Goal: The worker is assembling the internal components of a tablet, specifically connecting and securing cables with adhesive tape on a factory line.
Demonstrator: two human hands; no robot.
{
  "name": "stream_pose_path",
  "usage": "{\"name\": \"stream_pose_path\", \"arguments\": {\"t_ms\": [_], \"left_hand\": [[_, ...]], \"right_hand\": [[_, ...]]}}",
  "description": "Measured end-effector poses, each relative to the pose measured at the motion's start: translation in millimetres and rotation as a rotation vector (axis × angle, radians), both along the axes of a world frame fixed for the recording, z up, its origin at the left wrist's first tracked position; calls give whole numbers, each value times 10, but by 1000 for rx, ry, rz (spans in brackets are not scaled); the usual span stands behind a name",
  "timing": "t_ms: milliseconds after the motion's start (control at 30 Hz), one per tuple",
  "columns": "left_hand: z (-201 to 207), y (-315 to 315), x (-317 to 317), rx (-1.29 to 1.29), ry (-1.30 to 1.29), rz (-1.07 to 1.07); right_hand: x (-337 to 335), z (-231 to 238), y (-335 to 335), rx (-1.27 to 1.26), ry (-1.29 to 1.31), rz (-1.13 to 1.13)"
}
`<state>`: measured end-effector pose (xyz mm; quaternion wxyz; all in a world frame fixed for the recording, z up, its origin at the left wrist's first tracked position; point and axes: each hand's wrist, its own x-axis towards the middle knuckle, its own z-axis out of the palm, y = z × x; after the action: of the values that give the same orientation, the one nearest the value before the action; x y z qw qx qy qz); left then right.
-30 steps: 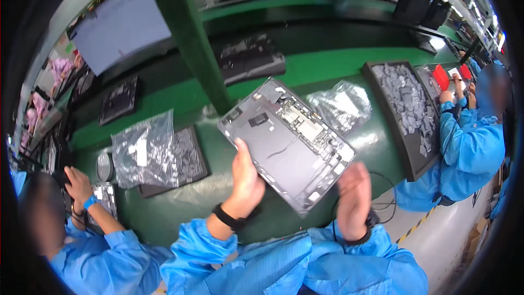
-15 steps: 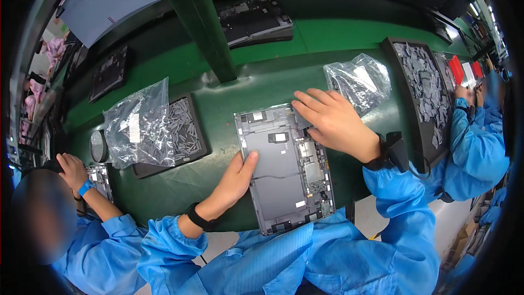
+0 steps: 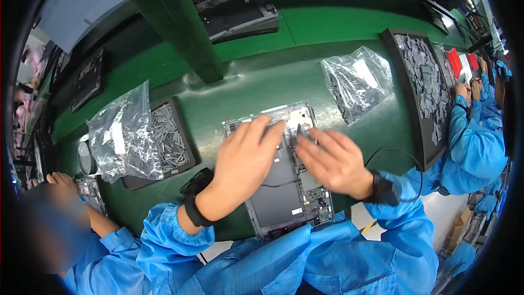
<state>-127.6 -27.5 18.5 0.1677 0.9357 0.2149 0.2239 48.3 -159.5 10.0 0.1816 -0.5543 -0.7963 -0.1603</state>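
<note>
An opened flat device (image 3: 278,202), a tablet or slim laptop body with dark battery panels and a green circuit board, lies in front of me with its near end at my lap. My left hand (image 3: 245,155) is over its far left part, thumb and fingers closed together near the far end; what they hold is hidden. Facing it over the board side, my right hand (image 3: 333,164) has its fingers bunched and partly blurred. Beside those fingertips shows a small dark piece (image 3: 297,131), too small to name.
To the left, a tray of grey strips (image 3: 172,142) is partly under a clear plastic bag (image 3: 120,145). Another clear bag (image 3: 357,84) and a tray of grey pieces (image 3: 423,82) lie right. A green post (image 3: 169,27) rises beyond. Co-workers sit on both sides.
My left hand has left the device's left edge and moved over its far part. The right hand has come down from the far right corner, fingers now facing the left hand's.
</note>
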Motion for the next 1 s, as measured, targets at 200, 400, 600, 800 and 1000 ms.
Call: {"name": "stream_pose_path", "arguments": {"t_ms": [200,400,600,800,1000], "left_hand": [[-220,18,185,22,-1,-149],[-242,44,7,18,-14,-209],[-168,-18,-280,-53,-7,-158],[-70,143,-818,-1,-25,99],[-100,358,-1249,5,33,467]], "right_hand": [[-151,-18,-305,-239,278,-59],[597,-18,-50,-53,280,-308],[877,-153,409,1,116,-425],[852,-265,446,-154,18,-529],[874,-203,474,-173,41,-514]]}}
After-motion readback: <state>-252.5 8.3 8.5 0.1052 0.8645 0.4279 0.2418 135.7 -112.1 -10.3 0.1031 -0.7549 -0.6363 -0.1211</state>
